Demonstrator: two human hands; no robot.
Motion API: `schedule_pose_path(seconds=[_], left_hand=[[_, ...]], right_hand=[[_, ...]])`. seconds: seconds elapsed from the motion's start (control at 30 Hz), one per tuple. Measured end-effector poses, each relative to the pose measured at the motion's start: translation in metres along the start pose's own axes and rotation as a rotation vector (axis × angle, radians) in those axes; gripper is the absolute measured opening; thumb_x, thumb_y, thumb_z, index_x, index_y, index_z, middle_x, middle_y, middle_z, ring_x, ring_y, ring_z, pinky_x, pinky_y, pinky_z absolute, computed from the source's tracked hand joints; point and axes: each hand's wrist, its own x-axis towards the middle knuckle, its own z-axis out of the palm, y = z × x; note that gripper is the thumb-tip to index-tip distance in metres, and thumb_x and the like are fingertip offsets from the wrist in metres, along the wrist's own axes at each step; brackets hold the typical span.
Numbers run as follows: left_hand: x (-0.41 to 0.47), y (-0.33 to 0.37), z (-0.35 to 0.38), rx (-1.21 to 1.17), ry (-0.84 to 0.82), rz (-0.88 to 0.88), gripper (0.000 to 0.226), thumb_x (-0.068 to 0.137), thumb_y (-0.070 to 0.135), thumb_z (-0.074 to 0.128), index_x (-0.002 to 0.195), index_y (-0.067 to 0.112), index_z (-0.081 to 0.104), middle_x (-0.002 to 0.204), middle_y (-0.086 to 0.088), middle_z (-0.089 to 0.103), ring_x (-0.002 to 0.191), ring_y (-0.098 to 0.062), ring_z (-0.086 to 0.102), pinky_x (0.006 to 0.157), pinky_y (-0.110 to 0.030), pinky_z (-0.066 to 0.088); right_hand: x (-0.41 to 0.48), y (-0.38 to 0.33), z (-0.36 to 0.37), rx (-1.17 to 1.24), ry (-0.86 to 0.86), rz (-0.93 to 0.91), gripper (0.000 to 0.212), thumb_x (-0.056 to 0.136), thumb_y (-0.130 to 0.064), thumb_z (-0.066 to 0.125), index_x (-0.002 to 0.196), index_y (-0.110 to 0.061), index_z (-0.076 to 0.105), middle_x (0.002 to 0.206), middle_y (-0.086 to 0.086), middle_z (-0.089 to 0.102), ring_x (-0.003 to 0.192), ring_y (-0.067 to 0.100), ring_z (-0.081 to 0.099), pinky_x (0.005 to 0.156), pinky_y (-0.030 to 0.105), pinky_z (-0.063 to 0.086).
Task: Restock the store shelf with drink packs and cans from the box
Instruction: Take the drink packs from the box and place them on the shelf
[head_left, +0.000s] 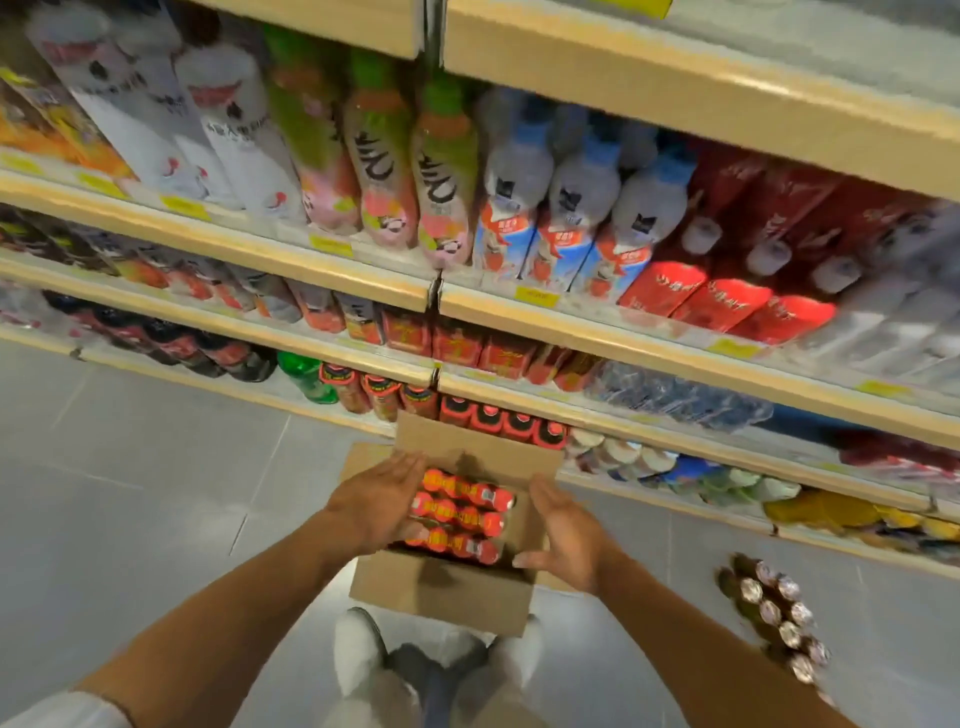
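Observation:
An open cardboard box (441, 592) stands on the floor in front of the shelf (623, 332). Inside it lies a shrink-wrapped pack of red-and-orange cans (462, 514). My left hand (376, 501) reaches into the box with straight fingers laid along the pack's left side. My right hand (563, 535) hovers at the box's right edge, fingers relaxed, apart from the pack. Matching red cans (384, 395) stand on the bottom shelf just beyond the box.
A wrapped pack of dark bottles (779, 618) lies on the grey floor at the right. Shelf tiers above carry bottles, red cartons and water packs. My shoes (358, 649) stand right behind the box. Bare floor stretches out to the left.

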Motion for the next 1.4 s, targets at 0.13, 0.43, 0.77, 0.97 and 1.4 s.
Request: schedule_pose_path(seconds=[0.13, 0.43, 0.77, 0.97, 1.4], left_hand=[[0.014, -0.021, 0.064, -0.006, -0.062, -0.008, 0.101, 0.093, 0.062, 0.049, 0.158, 0.007, -0.004, 0.166, -0.011, -0.004, 0.153, -0.023, 0.001, 0.123, -0.028, 0.007], [0.051, -0.061, 0.192, -0.031, -0.213, -0.136, 0.095, 0.095, 0.058, 0.048, 0.158, 0.009, -0.005, 0.166, -0.008, -0.003, 0.153, -0.020, 0.002, 0.121, -0.029, 0.010], [0.103, -0.093, 0.268, -0.054, -0.233, -0.177, 0.094, 0.095, 0.054, 0.053, 0.158, 0.007, 0.002, 0.166, -0.009, 0.005, 0.153, -0.019, 0.009, 0.123, -0.031, 0.018], [0.144, -0.105, 0.298, -0.138, -0.268, -0.216, 0.087, 0.097, 0.047, 0.055, 0.158, 0.006, 0.007, 0.166, -0.008, 0.009, 0.153, -0.020, 0.011, 0.122, -0.034, 0.019], [0.214, -0.122, 0.370, -0.196, -0.325, -0.344, 0.083, 0.086, 0.046, 0.070, 0.146, 0.004, 0.033, 0.146, -0.013, 0.043, 0.135, -0.027, 0.042, 0.110, -0.042, 0.041]], right_hand=[[0.028, 0.021, 0.065, 0.010, -0.064, 0.042, 0.103, 0.091, -0.050, 0.065, 0.160, -0.013, -0.003, 0.168, 0.006, -0.003, 0.155, 0.022, 0.006, 0.124, 0.027, 0.010], [0.080, 0.072, 0.188, 0.053, -0.115, 0.181, 0.091, 0.095, -0.052, 0.058, 0.160, -0.013, 0.007, 0.167, 0.007, 0.011, 0.154, 0.023, 0.016, 0.122, 0.028, 0.013], [0.140, 0.105, 0.261, 0.110, -0.165, 0.321, 0.082, 0.095, -0.050, 0.060, 0.158, -0.014, 0.020, 0.163, 0.004, 0.029, 0.150, 0.022, 0.028, 0.118, 0.035, 0.029], [0.172, 0.117, 0.286, 0.259, -0.130, 0.343, 0.050, 0.095, -0.035, 0.064, 0.140, -0.023, 0.045, 0.138, -0.003, 0.055, 0.129, 0.020, 0.053, 0.103, 0.028, 0.041], [0.214, 0.166, 0.352, 0.272, -0.249, 0.405, 0.037, 0.094, -0.043, 0.065, 0.121, -0.026, 0.047, 0.114, -0.002, 0.064, 0.105, 0.018, 0.065, 0.090, 0.031, 0.053]])
